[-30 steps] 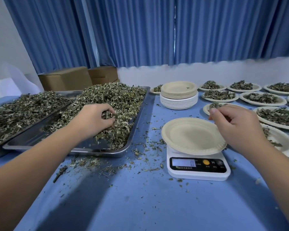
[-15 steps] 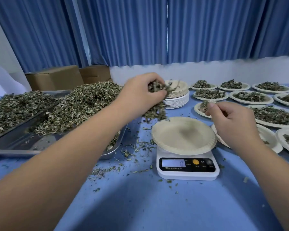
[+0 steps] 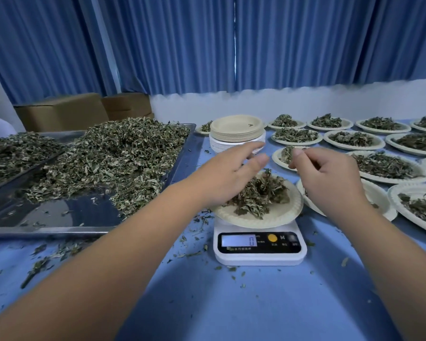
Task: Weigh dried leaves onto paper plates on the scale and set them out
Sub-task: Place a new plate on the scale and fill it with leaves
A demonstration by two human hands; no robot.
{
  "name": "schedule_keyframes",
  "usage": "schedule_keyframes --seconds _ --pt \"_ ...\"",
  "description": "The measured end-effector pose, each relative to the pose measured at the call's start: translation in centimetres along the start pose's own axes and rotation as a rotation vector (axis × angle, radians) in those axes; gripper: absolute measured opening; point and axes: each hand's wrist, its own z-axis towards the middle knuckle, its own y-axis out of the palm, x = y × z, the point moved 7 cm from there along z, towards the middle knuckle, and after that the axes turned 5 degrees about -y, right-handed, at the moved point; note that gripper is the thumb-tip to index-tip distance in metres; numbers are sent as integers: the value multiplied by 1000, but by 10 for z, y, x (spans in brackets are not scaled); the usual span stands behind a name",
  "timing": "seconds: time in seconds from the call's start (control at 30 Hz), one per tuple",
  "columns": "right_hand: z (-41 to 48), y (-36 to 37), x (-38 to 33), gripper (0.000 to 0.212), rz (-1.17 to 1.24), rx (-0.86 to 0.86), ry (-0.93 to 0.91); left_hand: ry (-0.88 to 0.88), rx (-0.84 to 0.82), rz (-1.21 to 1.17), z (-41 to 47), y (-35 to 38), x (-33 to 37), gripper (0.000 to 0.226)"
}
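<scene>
Head view
- Surface: a table under blue cloth (image 3: 231,303) runs beneath both forearms, strewn with leaf crumbs under and left of the left forearm.
- Room: pleated blue curtains (image 3: 207,45) hang beyond both hands, above a white wall strip (image 3: 305,104). Two cardboard boxes (image 3: 64,112) stand far beyond the left forearm.
- Trays: a steel tray (image 3: 59,228) left of the left hand holds a big heap of dried leaves (image 3: 121,153). A second tray (image 3: 10,153), also full of leaves, lies further left.
- Plate stack: the empty plates (image 3: 236,130) are piled just beyond the left fingertips.
- Filled plates: rows of leaf-laden plates (image 3: 354,139) spread beyond and right of the right hand.
- Scale: the white scale (image 3: 258,257) sits below and between the hands. It carries a paper plate (image 3: 256,219) with a small mound (image 3: 261,193) of leaves.
- Left hand (image 3: 231,175): released, with fingers straight and spread over the mound's left side. It is blurred, so contact with the leaves is unclear.
- Right hand (image 3: 330,178): fingers curled and thumb raised against the forefinger, just right of the paper plate. Whether it pinches a scrap cannot be told.
- Hidden: the left hand covers the paper plate's left rim, and the right hand and wrist cover part of a plate behind them. The frame cuts off the second tray and the rightmost plates.
- Writing: the display (image 3: 239,240) reads 0, and a letter M sits beside a yellow button (image 3: 272,238). The small print under the display is too small to read.
</scene>
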Motion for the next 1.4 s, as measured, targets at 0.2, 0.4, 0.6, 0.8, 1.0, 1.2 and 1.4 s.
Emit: schedule_keyframes --seconds 0.2,0.4,0.6,0.8,1.0,1.2,1.4 --pt "0 1 -2 35 3 -4 -31 -119 165 -279 -15 -30 -25 68" --pt "-1 3 -3 35 -7 -3 -35 -271 309 121 -37 -64 -84 33" --pt "-2 4 -6 35 -9 -3 -38 -595 40 356 -72 -66 -149 51" --pt "-4 7 -10 33 -18 -45 -30 -715 -90 241 -86 -54 -154 49" --pt "-7 14 -38 18 -21 -131 -120 -665 6 353 -84 -62 -147 56" --pt "-17 42 -62 61 -129 -458 -225 -616 187 382 -79 -71 -135 44" --pt "-24 54 -62 72 -116 -575 -212 -331 452 206 -71 -62 -87 31"
